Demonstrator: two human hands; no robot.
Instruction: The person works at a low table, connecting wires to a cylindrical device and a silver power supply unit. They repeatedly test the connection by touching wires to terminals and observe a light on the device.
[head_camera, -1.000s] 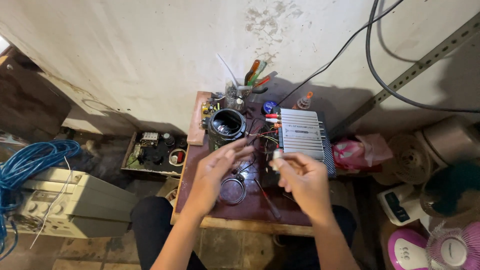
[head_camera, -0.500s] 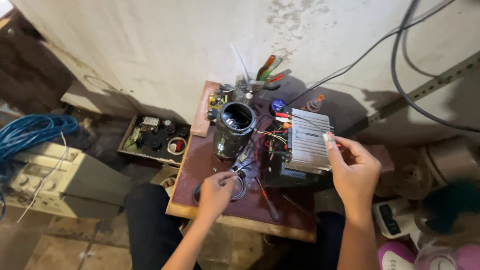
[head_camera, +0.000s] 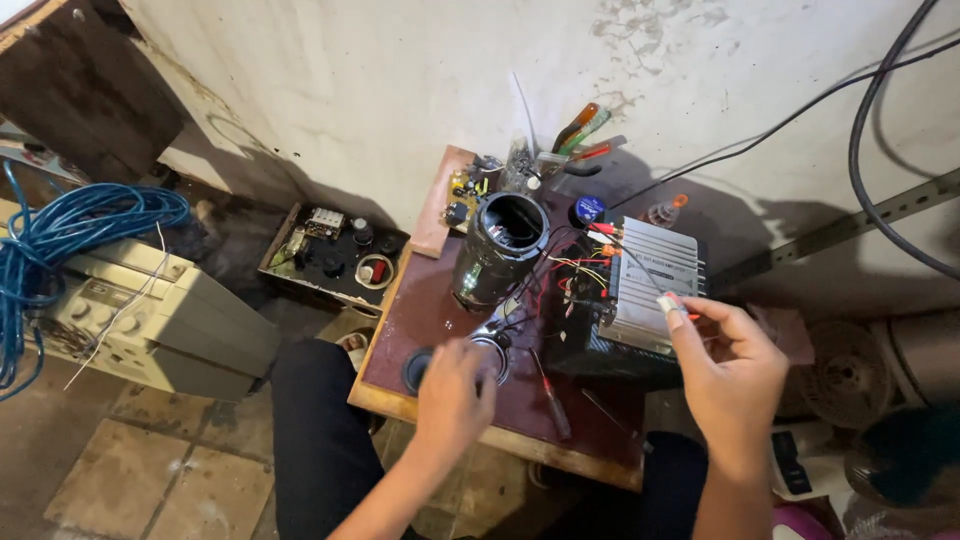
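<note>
A: Where are our hands?

B: Left hand (head_camera: 452, 390) is low over the front of the board (head_camera: 440, 310), fingers curled down at the metal ring (head_camera: 492, 352) lying there. We see it from the back, so we can't tell if it's gripping the ring or just touching it.

A: Right?

B: Right hand (head_camera: 730, 375) is raised beside the amp (head_camera: 650, 285), at its near right corner. Thumb and forefinger pinch a small white piece (head_camera: 669, 301); too small to say what it is. A bit of red shows just under the fingers.

A: Rest of the board?

B: Black cylinder (head_camera: 498, 250) stands tilted mid-board, open end up, just left of the amp. Red and black wires (head_camera: 560, 275) run between the two. A screwdriver (head_camera: 550, 395) lies on the board between our hands, another thin tool right of it. A small circuit board (head_camera: 462, 188) and a blue cap (head_camera: 589, 208) sit at the back edge, and tool handles (head_camera: 580, 130) stand against the wall.

A: Off the board?

B: A tray of parts (head_camera: 330, 255) on the floor to the left, then a beige case (head_camera: 150, 320) and a blue cable coil (head_camera: 70, 235). Black cables (head_camera: 870, 150) hang on the wall at right.
</note>
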